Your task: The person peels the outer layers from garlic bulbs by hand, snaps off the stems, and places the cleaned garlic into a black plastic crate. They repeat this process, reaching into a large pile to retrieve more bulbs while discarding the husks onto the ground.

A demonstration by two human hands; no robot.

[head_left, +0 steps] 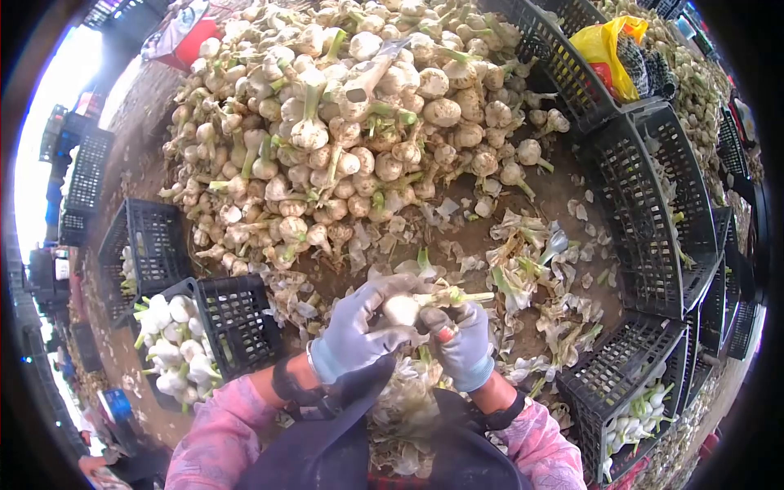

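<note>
A whitish garlic bulb (402,309) with a pale green stem (464,298) is in front of my body. My left hand (353,331), in a grey-blue glove, is closed round the bulb, thumb below and fingers above. My right hand (465,349), in a similar glove, is closed at the bulb's stem end, its thumb and fingers pressed on the stem. A reddish-orange patch shows at the right thumb. Loose peel (408,400) lies below my hands. Beyond them rises a large heap of unpeeled garlic (327,175).
A wooden-handled tool (366,84) lies on the heap. Black crates stand at both sides; cleaned white bulbs (173,343) fill the left one, more bulbs (641,420) lie in the right one. A yellow bag (600,49) hangs at the upper right. Husks (523,278) litter the ground.
</note>
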